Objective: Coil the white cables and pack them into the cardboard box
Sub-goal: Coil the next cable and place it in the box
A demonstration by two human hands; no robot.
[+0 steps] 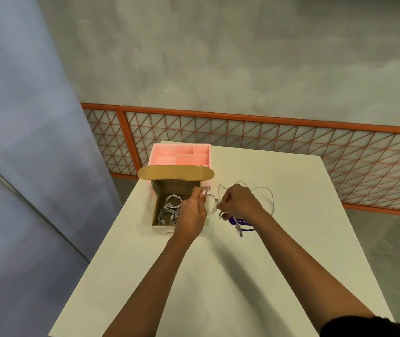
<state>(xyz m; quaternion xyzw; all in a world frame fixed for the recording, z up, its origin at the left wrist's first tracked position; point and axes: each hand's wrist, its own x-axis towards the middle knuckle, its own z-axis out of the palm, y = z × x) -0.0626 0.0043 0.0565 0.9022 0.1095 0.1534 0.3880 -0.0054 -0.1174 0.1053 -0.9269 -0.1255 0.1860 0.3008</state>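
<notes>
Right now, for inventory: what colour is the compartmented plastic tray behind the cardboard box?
The tray is pink; head view.

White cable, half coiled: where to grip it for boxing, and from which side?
Probably best to grip the bunched turns of the white cable between the left hand and right hand, coming from above. The loose loops trailing beyond the right hand look floppy, and the cardboard box opens upward at the left.

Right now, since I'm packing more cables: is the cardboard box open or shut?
Open. The cardboard box has its flap folded back, and coiled white cables lie inside.
</notes>
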